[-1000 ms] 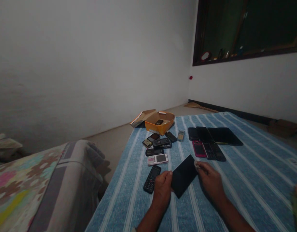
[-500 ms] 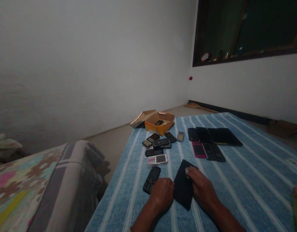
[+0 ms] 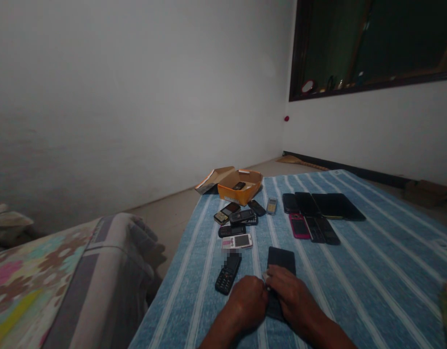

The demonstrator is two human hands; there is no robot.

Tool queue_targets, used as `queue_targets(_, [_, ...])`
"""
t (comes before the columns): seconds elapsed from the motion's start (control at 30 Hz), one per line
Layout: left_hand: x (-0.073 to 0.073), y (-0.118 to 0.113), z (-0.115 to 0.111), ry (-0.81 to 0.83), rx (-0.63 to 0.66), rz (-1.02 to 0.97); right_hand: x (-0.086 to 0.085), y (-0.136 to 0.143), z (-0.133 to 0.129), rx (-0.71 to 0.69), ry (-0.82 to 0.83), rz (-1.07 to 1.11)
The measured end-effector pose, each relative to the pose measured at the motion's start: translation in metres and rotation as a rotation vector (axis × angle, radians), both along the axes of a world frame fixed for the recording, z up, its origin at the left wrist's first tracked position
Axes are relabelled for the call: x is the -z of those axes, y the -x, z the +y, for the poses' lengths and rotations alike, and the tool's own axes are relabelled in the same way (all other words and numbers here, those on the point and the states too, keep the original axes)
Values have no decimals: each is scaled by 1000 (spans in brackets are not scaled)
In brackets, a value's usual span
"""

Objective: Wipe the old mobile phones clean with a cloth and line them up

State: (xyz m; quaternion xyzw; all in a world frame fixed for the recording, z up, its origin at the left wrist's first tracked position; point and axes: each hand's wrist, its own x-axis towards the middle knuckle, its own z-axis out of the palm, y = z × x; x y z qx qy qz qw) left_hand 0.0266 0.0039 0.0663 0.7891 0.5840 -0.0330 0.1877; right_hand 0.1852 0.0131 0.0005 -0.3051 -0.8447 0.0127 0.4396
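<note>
- Head view, hands: left hand (image 3: 249,304) and right hand (image 3: 290,300) meet over the near end of a black smartphone (image 3: 281,259). The right hand pinches a small pale wad (image 3: 267,277) against it; the left is curled at the phone's near left edge, though whether it truly grips cannot be told.
- Head view, change: a second ago the smartphone was lifted and tilted between the hands – now it lies flat on the striped blue cloth (image 3: 372,271), with the pale wad lower on its face. Judged, the wiping has moved down to the near end.
- Head view, left group: a black keypad phone (image 3: 228,274) just beside the left hand, a white keypad phone (image 3: 237,241) beyond it, more small handsets up to an orange box (image 3: 240,187).
- Head view, right group: dark smartphones in a row (image 3: 323,204), a pink phone (image 3: 299,226) in front – well apart from the hands.
</note>
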Motion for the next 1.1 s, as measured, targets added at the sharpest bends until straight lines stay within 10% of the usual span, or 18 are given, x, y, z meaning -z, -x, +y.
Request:
queue_targets(0.37, [-9,-13,-8,158,87,-95,11,-16,12,343,35,-129])
queue_targets(0.6, [-8,-15,12,-71,-131,-56,6,-16,10,385,76,-155])
queue_targets(1.1, [35,-35,45,-290,-300,-410,17,-16,12,435,-58,-188])
